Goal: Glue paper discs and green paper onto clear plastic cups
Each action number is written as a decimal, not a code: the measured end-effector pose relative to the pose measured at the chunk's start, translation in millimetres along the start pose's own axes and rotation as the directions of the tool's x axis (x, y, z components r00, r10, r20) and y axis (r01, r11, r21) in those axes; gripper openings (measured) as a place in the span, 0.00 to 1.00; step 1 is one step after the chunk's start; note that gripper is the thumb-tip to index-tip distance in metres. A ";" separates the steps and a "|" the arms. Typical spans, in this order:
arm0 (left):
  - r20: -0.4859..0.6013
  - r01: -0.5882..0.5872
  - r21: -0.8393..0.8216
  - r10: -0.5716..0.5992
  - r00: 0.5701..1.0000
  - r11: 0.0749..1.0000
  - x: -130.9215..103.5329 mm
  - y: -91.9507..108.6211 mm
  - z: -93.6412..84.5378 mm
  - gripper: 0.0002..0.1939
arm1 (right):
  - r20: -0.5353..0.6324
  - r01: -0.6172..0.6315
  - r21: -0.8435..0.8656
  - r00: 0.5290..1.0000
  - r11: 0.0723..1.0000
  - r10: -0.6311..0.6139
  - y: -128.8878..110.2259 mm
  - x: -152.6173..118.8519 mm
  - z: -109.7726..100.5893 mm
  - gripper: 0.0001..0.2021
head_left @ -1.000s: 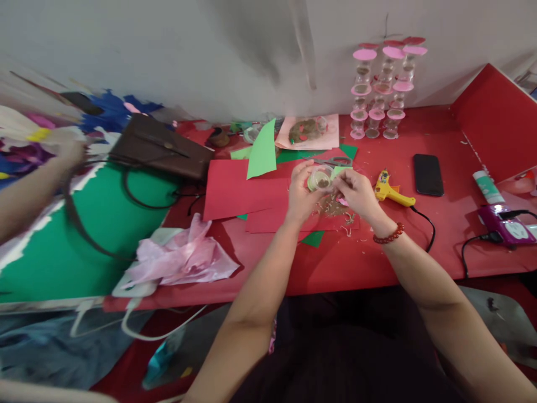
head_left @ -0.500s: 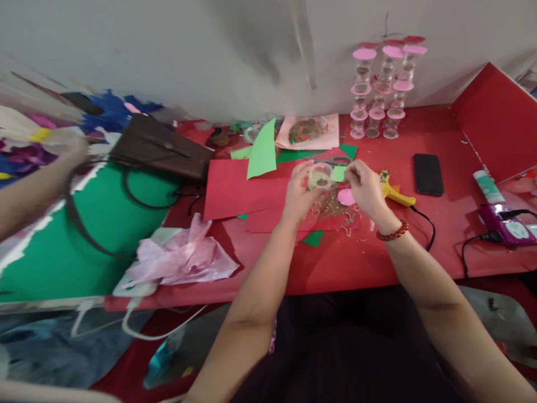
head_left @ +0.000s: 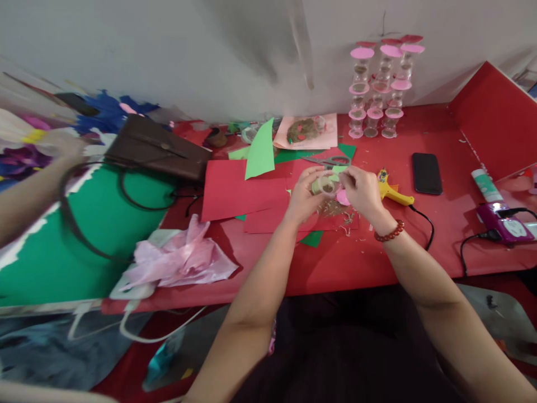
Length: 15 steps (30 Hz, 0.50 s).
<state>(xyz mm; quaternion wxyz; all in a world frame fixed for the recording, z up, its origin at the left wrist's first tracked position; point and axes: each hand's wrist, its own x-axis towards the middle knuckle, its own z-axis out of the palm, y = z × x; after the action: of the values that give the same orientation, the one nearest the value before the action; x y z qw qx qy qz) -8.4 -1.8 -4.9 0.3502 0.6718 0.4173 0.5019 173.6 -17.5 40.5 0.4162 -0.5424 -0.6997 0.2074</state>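
My left hand (head_left: pixel 304 197) is closed around a small clear plastic cup (head_left: pixel 325 184), tilted over to the right. Pinched in my right hand (head_left: pixel 363 191) is a small light-green paper piece (head_left: pixel 339 168), close against the cup's rim; my fingers partly cover it. Whether the paper touches the cup I cannot tell. Below my hands lie a pink paper disc (head_left: pixel 343 197) and a scatter of brownish shreds (head_left: pixel 334 209) on red paper. Scissors (head_left: pixel 335 160) lie just beyond my fingers. To the right of my right hand rests a yellow glue gun (head_left: pixel 396 196).
Pink-and-clear cup towers (head_left: pixel 375 112) stand at the back. A phone (head_left: pixel 427 173) and a purple power adapter (head_left: pixel 505 224) lie right. On the left are a brown handbag (head_left: pixel 161 146), a pink plastic bag (head_left: pixel 180 257) and another person's arm (head_left: pixel 37 182).
The cup has tipped further to the right in my left hand. My right hand has brought the green paper closer to its rim. The view has shifted slightly.
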 end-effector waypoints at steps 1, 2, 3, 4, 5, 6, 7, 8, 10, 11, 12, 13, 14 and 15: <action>0.003 -0.002 0.011 0.002 1.000 1.000 0.1 -0.1 -0.5 0.26 | -0.003 -0.005 -0.037 1.000 0.999 0.005 -0.2 -0.1 -0.7 0.12; 0.010 -0.005 0.016 0.005 1.000 1.000 0.3 -0.5 -1.1 0.26 | 0.000 -0.015 -0.058 1.000 0.998 0.015 -0.3 0.0 -1.5 0.12; 0.022 -0.007 0.014 0.007 1.000 1.000 0.5 -1.1 -1.8 0.25 | 0.011 -0.029 -0.059 0.999 0.998 0.030 -0.4 0.4 -2.4 0.13; 0.039 -0.007 0.000 0.007 0.999 1.000 0.6 -1.9 -2.6 0.25 | 0.030 -0.046 -0.037 0.998 0.998 0.047 -0.3 0.9 -3.1 0.14; 0.057 -0.003 -0.028 0.004 0.998 1.000 0.8 -2.7 -3.2 0.25 | 0.059 -0.065 0.009 0.996 0.998 0.064 -0.1 1.5 -3.5 0.15; 0.077 0.007 -0.068 -0.002 0.997 0.998 0.8 -3.4 -3.7 0.25 | 0.093 -0.089 0.078 0.992 0.993 0.081 0.3 2.2 -3.6 0.16; 0.095 0.023 -0.115 -0.012 0.995 0.993 0.8 -4.0 -3.9 0.26 | 0.131 -0.119 0.163 0.986 0.979 0.098 0.8 2.8 -3.2 0.17; 0.108 0.041 -0.164 -0.024 0.994 0.986 0.6 -4.3 -3.9 0.26 | 0.170 -0.155 0.256 0.979 0.954 0.113 1.4 3.3 -2.5 0.17; 0.121 0.079 -0.252 -0.050 0.991 0.965 0.0 -3.8 -3.2 0.27 | 0.238 -0.231 0.433 0.962 0.871 0.136 2.7 4.1 -0.2 0.18; 0.124 0.097 -0.287 -0.064 0.990 0.953 -0.3 -2.8 -2.5 0.28 | 0.265 -0.264 0.505 0.953 0.822 0.144 3.5 4.4 1.0 0.18; 0.125 0.114 -0.316 -0.077 0.989 0.942 -0.7 -1.6 -1.7 0.28 | 0.285 -0.291 0.562 0.947 0.775 0.149 4.3 4.7 2.1 0.18; 0.125 0.127 -0.337 -0.090 0.988 0.933 -1.1 -0.2 -0.9 0.28 | 0.293 -0.307 0.605 0.944 0.735 0.153 5.2 5.1 3.1 0.18; 0.122 0.138 -0.352 -0.101 0.987 0.926 -1.3 1.1 -0.2 0.29 | 0.288 -0.314 0.634 0.944 0.706 0.162 6.1 5.5 3.9 0.18; 0.118 0.148 -0.366 -0.112 0.987 0.919 -1.4 2.1 0.4 0.29 | 0.266 -0.310 0.650 0.948 0.694 0.175 7.1 5.8 4.6 0.17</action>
<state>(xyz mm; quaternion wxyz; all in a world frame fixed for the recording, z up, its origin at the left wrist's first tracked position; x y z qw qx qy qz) -7.8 -4.0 -3.7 0.5235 0.5866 0.3409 0.5153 173.6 -9.1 34.7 0.4889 -0.4171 -0.5308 0.5525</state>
